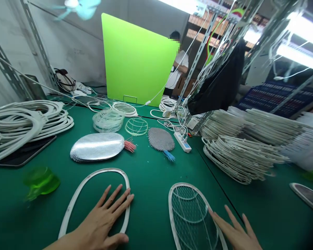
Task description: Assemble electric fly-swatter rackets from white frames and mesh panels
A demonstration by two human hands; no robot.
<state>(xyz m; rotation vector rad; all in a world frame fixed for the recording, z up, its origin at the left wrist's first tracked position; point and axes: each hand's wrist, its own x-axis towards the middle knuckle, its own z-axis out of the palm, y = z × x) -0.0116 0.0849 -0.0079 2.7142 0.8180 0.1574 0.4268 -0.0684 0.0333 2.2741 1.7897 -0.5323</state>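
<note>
My left hand (105, 215) lies spread over a white oval frame (75, 197) on the green tabletop, its fingertips touching the frame's right side. Through that frame the bare green surface shows. To the right, my right hand (236, 227) has its fingers apart, the foremost at the right rim of a second oval frame (172, 208). This one is filled with mesh and pale curved ribs. Beyond them lie a stack of silvery oval mesh sheets (97, 147) with red wires and a smaller grey mesh stack (161, 139) with blue wires.
White frames (36, 121) pile up at the left over a dark flat device (26, 152). Pale ribbed rings (108, 119) sit farther back. A power strip (182, 141) and stacked frames (245, 156) stand right. A green panel (138, 59) rises behind, with a person (181, 66) beyond.
</note>
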